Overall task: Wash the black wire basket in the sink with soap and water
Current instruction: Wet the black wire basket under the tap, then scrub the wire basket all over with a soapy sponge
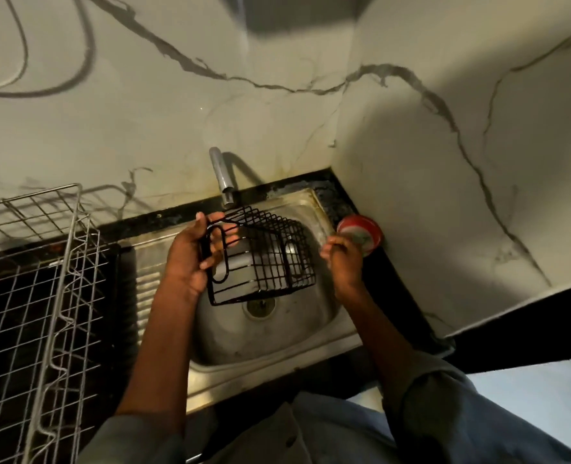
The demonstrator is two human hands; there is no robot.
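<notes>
The black wire basket point(270, 259) hangs tilted over the steel sink point(314, 316), just below the tap point(222, 177). My left hand point(193, 254) grips the basket by the looped handle at its left end. My right hand point(341, 259) is at the sink's right edge with curled fingers, reaching into a red soap tub point(366, 226) that stands on the black counter in the corner. Something pale and greenish shows under its fingertips in the tub; I cannot tell whether the fingers hold it. No water is seen running from the tap.
A large silver wire dish rack point(42, 296) fills the counter on the left beside the ribbed drainboard point(146, 283). Marble-patterned walls close in behind and on the right. The drain point(260, 308) sits below the basket.
</notes>
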